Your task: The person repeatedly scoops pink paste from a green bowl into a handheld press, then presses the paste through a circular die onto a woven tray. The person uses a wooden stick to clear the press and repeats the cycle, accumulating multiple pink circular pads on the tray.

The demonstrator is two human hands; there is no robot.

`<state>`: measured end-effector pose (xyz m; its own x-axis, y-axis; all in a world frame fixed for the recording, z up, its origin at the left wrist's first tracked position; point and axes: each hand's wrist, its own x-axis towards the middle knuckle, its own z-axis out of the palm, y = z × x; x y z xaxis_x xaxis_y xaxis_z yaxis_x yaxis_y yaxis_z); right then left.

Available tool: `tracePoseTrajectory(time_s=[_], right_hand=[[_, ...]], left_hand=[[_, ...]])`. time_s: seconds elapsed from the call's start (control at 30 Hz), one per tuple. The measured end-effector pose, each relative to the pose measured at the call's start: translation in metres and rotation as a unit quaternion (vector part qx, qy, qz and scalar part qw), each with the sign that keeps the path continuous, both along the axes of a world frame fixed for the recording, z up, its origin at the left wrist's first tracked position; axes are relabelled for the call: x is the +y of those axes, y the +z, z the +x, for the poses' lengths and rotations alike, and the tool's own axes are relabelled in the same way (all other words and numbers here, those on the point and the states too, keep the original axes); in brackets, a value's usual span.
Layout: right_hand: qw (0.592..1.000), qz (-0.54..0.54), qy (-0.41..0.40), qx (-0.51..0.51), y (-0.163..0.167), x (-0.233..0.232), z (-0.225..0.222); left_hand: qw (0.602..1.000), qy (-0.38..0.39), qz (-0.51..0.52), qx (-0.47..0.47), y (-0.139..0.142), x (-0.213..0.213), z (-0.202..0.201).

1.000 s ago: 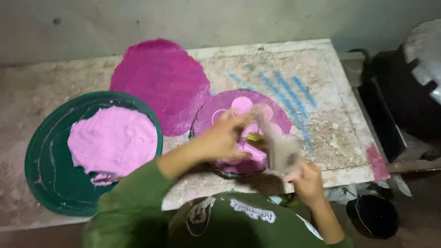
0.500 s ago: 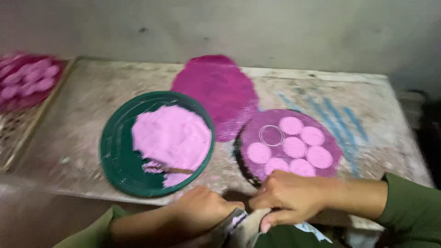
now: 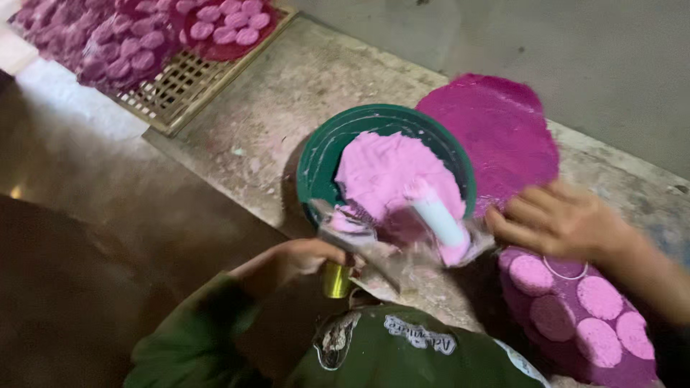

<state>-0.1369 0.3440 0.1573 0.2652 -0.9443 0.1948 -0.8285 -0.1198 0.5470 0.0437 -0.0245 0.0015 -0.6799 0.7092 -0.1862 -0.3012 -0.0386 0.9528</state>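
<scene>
Since half a second ago our view has swung left, and our hands have parted: they were together at the near edge of the worktop (image 3: 287,115), and now our right hand (image 3: 557,219) hovers with fingers spread and empty over the gap between the magenta sheet (image 3: 496,129) and the round tray of pink discs (image 3: 582,316). Our left hand (image 3: 298,259) has its grip clamped on the near corner of a crumpled clear plastic sheet (image 3: 388,262), smeared with pink paste, lifted just in front of the green basin (image 3: 323,154). On that plastic lies a pale cylinder (image 3: 440,215), its lower end caked in pink. Behind it, the basin holds a mound of pink dough (image 3: 388,169). Just below our left hand a small yellow cylinder (image 3: 336,282) shows; we cannot tell whether the hand touches it. Far left, a slatted rack (image 3: 183,90) carries more pink discs on red trays.
</scene>
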Motion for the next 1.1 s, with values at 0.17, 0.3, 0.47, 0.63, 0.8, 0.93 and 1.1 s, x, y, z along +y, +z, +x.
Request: tracePoseTrajectory(time_s=[0.17,0.3,0.47,0.63,0.8,0.93,1.1], right_hand=[[0.976,-0.203,-0.071,0.015,-0.009,-0.071,-0.012],[0.887,-0.115,-0.259,-0.364,-0.091,-0.122,0.005],[0.85,0.158,-0.327,-0.382,-0.219,-0.181,0.035],[0.864,0.17,-0.335,-0.335,-0.23,-0.194,0.029],[0.84,0.357,-0.369,-0.178,-0.199,-0.193,0.019],[0.806,0.454,-0.329,-0.192,-0.207,-0.166,0.019],[0.791,0.309,-0.324,-0.416,-0.21,-0.094,0.009]], left_hand=[[0.954,0.264,0.106,-0.095,-0.026,0.028,-0.001],[0.865,0.482,-0.108,0.085,-0.055,-0.016,-0.021],[0.626,0.571,-0.315,0.427,-0.087,-0.033,-0.048],[0.647,0.659,-0.218,0.317,-0.099,-0.022,-0.058],[0.642,0.655,-0.22,0.333,-0.092,-0.022,-0.05],[0.653,0.652,-0.194,0.332,-0.08,-0.019,-0.047],[0.649,0.64,-0.197,0.361,-0.07,-0.018,-0.047]])
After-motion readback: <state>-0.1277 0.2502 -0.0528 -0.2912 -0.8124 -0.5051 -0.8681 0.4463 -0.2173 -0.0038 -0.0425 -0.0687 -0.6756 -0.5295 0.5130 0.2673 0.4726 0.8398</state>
